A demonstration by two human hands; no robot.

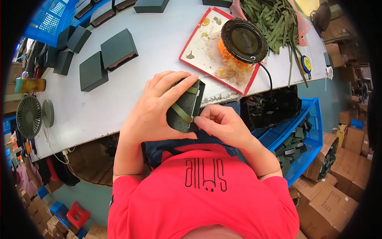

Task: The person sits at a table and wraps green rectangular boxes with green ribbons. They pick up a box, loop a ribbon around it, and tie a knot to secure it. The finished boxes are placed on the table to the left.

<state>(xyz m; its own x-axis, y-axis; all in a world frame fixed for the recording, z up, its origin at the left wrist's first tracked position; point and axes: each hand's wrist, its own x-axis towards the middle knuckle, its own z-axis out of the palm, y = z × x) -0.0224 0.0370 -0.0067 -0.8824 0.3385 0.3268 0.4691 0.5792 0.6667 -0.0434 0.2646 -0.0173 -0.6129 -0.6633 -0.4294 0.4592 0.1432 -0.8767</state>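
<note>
At the far left we see a small fan [28, 116] hanging off the tabletop [159, 44] edge, then several dark green boxes [118, 48] lying well apart on it. Near the middle, our left hand [153, 113] is clamped around a dark green box [184, 106], fingers spread over its top, held just off the near edge above our lap. A green ribbon [182, 113] crosses its face. Our right hand [223, 124] pinches the ribbon at the box's lower right corner. We judge the box light and stiff, best gripped by its flat sides; the ribbon looks soft and slippery. Further right sit a red tray [193, 44], a round black pot [244, 40] and loose ribbons [274, 20].
</note>
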